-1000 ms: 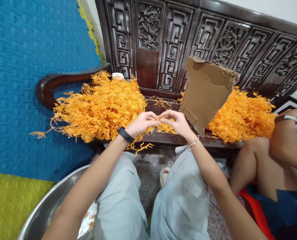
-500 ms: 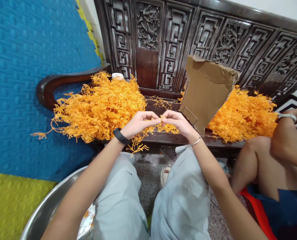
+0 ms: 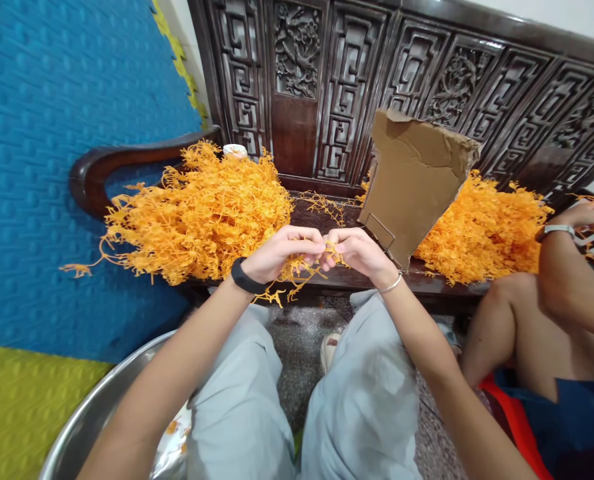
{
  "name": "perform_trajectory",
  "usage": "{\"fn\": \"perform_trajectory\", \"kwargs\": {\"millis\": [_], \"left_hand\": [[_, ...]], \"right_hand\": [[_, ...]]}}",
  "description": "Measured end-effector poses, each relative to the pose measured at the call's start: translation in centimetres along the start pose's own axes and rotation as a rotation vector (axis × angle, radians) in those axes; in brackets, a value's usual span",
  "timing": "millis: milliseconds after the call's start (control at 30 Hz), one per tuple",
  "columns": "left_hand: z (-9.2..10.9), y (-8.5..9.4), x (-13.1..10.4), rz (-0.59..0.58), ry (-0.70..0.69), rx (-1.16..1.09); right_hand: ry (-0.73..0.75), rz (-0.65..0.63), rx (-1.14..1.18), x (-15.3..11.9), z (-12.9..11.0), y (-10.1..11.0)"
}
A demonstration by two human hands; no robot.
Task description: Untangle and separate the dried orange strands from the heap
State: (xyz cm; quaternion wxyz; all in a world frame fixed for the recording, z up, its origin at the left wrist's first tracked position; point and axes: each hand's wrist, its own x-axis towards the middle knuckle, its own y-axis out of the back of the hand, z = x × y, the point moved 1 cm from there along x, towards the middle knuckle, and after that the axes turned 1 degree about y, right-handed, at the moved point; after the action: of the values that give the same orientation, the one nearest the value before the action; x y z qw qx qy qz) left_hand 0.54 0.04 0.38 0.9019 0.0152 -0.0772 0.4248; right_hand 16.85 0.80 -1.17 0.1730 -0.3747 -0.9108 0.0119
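Note:
Both hands meet over the bench's front edge, fingertips pinched together on a thin orange branching plastic sprig (image 3: pixel 333 251). My left hand (image 3: pixel 293 250), with a black band at the wrist, is closed on it, and strands hang below the fingers. From the other side my right hand (image 3: pixel 357 250), wearing a thin bangle, pinches the same sprig. A large heap of orange sprigs (image 3: pixel 207 213) lies on the bench just left of my left hand. Behind my right hand a piece of brown cardboard (image 3: pixel 417 180) stands tilted, with a bent wire (image 3: pixel 379 230) at its lower left.
A second heap of orange sprigs (image 3: pixel 487 230) lies right of the cardboard. The dark carved bench back (image 3: pixel 297 133) rises behind. At lower left stands a metal basin (image 3: pixel 71 433). A co-worker's arm (image 3: pixel 567 267) is at right. Blue foam matting (image 3: pixel 77 167) covers the left side.
My hands have come slightly lower, and more of the orange sprig shows between the fingers. The strands under my left hand have shifted. The co-worker's hand at right has moved left, by orange strands.

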Motion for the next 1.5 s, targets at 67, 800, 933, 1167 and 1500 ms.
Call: {"fn": "perform_trajectory", "kwargs": {"millis": [67,800,933,1167,1500], "left_hand": [[-0.1,-0.1,0.0,-0.002,0.010,-0.020],[-1.1,1.9,0.5,0.273,0.036,-0.018],[-1.7,1.9,1.1,0.301,0.063,-0.011],[-2.2,2.1,1.7,0.351,0.077,-0.034],[-2.6,2.4,1.7,0.363,0.093,-0.089]], "right_hand": [[0.007,-0.024,0.012,0.0,0.1,0.0],[0.009,0.687,-0.260,-1.9,0.9,12.0],[-0.291,0.717,-0.447,-1.9,3.6,14.2],[-0.606,0.841,-0.718,-1.5,8.0,17.0],[-0.478,0.896,-0.876,0.3,7.4,15.3]]}}
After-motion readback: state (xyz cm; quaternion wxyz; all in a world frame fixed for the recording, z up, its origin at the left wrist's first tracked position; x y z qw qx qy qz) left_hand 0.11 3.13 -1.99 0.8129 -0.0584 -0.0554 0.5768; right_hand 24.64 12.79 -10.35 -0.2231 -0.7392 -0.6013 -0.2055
